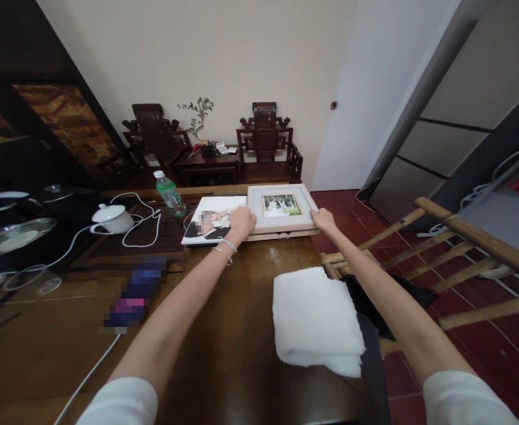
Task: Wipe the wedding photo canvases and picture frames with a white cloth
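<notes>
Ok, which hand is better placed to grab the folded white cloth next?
Likely the right hand: at the right edge of the framed picture, it is nearer the white cloth. The left hand is at the opposite edge.

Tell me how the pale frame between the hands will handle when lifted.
The pale frame looks stiff, its edges running straight. Its broad, flat shape makes rolling unlikely. Thick sides suggest it may have some weight.
</notes>
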A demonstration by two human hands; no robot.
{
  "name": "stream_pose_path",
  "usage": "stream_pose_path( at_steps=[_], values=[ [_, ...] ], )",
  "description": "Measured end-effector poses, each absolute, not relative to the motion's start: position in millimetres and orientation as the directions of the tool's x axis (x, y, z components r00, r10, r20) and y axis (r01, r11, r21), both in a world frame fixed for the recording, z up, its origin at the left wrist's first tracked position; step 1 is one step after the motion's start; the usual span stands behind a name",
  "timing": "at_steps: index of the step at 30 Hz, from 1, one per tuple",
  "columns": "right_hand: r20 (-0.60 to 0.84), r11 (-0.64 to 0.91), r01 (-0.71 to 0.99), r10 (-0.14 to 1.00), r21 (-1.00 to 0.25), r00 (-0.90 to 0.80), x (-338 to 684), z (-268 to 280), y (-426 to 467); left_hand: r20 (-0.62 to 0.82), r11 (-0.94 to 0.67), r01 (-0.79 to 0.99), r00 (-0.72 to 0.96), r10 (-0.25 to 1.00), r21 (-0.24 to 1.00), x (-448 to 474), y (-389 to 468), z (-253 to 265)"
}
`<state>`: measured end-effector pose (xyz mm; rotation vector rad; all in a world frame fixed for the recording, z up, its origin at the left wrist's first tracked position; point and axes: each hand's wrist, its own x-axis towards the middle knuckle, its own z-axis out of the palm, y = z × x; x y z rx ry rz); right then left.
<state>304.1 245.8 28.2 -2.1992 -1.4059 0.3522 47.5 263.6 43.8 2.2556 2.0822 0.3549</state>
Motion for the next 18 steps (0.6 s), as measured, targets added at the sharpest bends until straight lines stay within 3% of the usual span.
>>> stream_pose_path(
  at_steps=[2,5,7,9,11,14,18],
  values=[
    [0.090,-0.321,0.762,0.892,-0.563,0.442,304.5,35.8,235.0,0.170,-0.104,0.968,0.066,0.983,0.228,41.2,261.1,54.5],
    [0.162,-0.279,0.755,0.878,-0.594,0.451,307.2,49.8,216.0,0.206,-0.125,0.850,0.020,0.978,0.512,26.1,255.2,74.9],
    [0.207,-0.238,0.743,0.868,-0.625,0.452,308.3,58.5,201.4,0.140,-0.103,0.661,-0.003,0.990,0.743,16.2,247.5,87.3],
    [0.264,-0.163,0.711,0.853,-0.684,0.450,306.6,66.1,185.1,0.042,-0.078,0.364,0.107,0.993,0.928,9.6,234.6,95.4],
    [0.317,-0.073,0.662,0.836,-0.746,0.449,302.1,73.9,166.9,0.035,-0.052,0.135,0.126,0.991,0.989,6.6,216.0,98.6],
    [0.356,0.043,0.618,0.848,-0.785,0.393,294.8,87.1,135.7,0.008,0.013,-0.220,0.095,0.995,0.975,2.6,180.5,98.0],
    [0.432,0.256,0.602,0.886,-0.757,0.166,292.7,92.5,82.1,-0.072,0.067,-0.398,0.002,0.997,0.915,-17.9,129.8,97.6]
  ],
)
